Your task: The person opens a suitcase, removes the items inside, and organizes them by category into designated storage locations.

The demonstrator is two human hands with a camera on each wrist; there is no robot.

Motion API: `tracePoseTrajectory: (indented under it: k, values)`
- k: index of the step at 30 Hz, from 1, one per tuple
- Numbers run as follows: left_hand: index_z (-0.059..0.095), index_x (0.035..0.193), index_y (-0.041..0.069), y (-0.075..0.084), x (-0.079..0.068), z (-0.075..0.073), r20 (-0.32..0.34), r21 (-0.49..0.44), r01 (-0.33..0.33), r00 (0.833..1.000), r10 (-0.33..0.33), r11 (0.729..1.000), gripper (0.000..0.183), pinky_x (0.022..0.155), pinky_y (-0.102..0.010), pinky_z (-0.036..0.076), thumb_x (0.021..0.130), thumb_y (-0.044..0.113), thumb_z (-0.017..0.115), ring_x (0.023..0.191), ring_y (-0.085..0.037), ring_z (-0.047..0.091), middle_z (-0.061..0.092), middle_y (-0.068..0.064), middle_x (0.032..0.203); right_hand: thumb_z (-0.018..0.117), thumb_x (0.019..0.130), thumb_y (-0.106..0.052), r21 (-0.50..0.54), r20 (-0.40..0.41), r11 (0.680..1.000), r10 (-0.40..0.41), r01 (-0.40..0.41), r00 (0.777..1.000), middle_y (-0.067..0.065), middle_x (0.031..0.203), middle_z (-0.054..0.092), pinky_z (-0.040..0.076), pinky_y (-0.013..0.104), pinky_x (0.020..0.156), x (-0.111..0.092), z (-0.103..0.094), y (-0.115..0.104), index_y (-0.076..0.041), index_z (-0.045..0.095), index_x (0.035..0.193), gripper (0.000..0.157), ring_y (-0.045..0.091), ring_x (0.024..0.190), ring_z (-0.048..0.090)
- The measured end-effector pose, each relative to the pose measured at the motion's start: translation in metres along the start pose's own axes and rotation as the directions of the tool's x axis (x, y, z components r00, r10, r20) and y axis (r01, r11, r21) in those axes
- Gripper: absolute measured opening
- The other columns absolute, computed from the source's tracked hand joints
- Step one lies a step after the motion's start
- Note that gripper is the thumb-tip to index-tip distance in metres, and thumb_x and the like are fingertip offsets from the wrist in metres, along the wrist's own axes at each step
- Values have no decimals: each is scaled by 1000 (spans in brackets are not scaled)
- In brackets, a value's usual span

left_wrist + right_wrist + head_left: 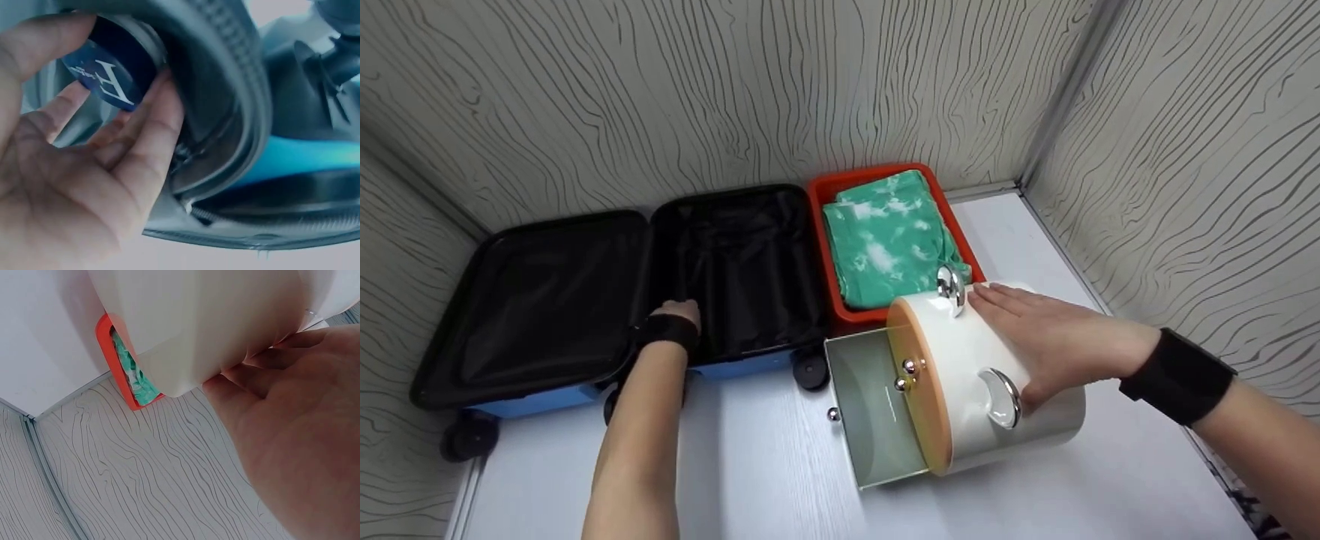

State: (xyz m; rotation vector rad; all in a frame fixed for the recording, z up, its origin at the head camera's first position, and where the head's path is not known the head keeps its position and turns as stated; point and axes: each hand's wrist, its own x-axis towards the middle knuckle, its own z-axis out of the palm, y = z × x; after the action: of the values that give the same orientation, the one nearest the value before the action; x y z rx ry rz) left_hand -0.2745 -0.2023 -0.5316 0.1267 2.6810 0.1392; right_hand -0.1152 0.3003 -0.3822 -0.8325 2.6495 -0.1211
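Note:
My left hand (679, 309) reaches over the near edge of an open blue suitcase (742, 366) with black lining. In the left wrist view its thumb and fingers grip a small round dark-blue container (115, 70) with white lettering; the head view hides this container. My right hand (1046, 337) rests flat on top of a white cylindrical drawer box (975, 450), fingers extended between its two chrome handles (951, 289). The box's clear drawer (877, 412) is pulled out toward the suitcase, with nothing showing inside.
A red-orange basket (817, 225) holding green-and-white folded cloth (885, 236) stands behind the box, beside the suitcase. The suitcase's other half (555, 300) lies to the left. Black wheels (811, 369) stick out at the front. Patterned walls (750, 90) bound the white table (750, 465).

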Motion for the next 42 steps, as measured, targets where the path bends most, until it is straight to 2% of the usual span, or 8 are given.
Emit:
tracePoseTrajectory:
  k: [7,11,17,23,26,28,35,42]
  values:
    - [59,128,-12,25,-8,-29,-56,-47,-73,996,71,996,47,88,-56,53,96,21,70,102,-46,62,50,-37,129,94,58,-53,-10,8,1000,18,-18,1000,26,166,19,24,58,119,-1,1,1,7,18,160,141,44,151,21]
    - [59,130,-7,53,-19,-37,-173,-56,-206,966,194,977,56,83,-52,54,92,32,74,98,-39,62,56,-28,120,94,58,-54,-8,11,1000,22,-22,1000,26,166,18,24,58,119,-1,2,1,7,17,160,142,45,151,21]
    - [63,132,5,111,-57,-22,-330,-7,-447,845,420,894,63,77,-42,55,84,42,80,95,-26,61,62,-12,114,94,57,-51,-7,-6,1000,7,-7,1000,26,165,20,24,57,119,0,2,1,8,18,159,140,44,151,22]
    - [67,129,10,162,-94,13,-285,134,-621,722,630,772,61,77,-35,54,83,47,81,94,-19,60,65,-4,110,94,56,-52,-17,-19,1000,9,-9,1000,28,163,23,26,58,119,0,0,1,10,21,158,140,46,149,25]
    - [70,117,11,177,-99,34,-275,241,-651,665,694,720,54,74,-34,53,81,49,82,89,-19,60,65,-3,103,94,56,-51,-14,-14,1000,11,-11,1000,28,164,23,26,58,118,1,0,1,10,21,158,140,46,149,25]
    - [71,108,12,183,-99,48,-271,307,-646,644,715,699,50,71,-34,52,78,51,83,85,-19,60,65,-2,97,94,56,-51,-12,-6,1000,12,-12,1000,27,164,22,25,58,119,2,0,0,9,20,158,140,45,150,24]
    - [72,93,15,200,-93,77,-228,428,-624,625,747,653,47,65,-32,48,73,56,84,78,-18,59,67,1,86,94,58,-50,-13,-3,1000,0,0,1000,26,164,22,25,58,119,4,1,1,9,20,159,138,45,150,24]
    - [71,94,18,216,-88,89,-139,464,-613,662,737,639,43,65,-33,46,73,54,84,80,-19,60,68,1,88,94,58,-51,-16,-4,1000,-4,4,1000,26,165,22,25,58,119,3,2,1,9,20,159,139,45,150,23]
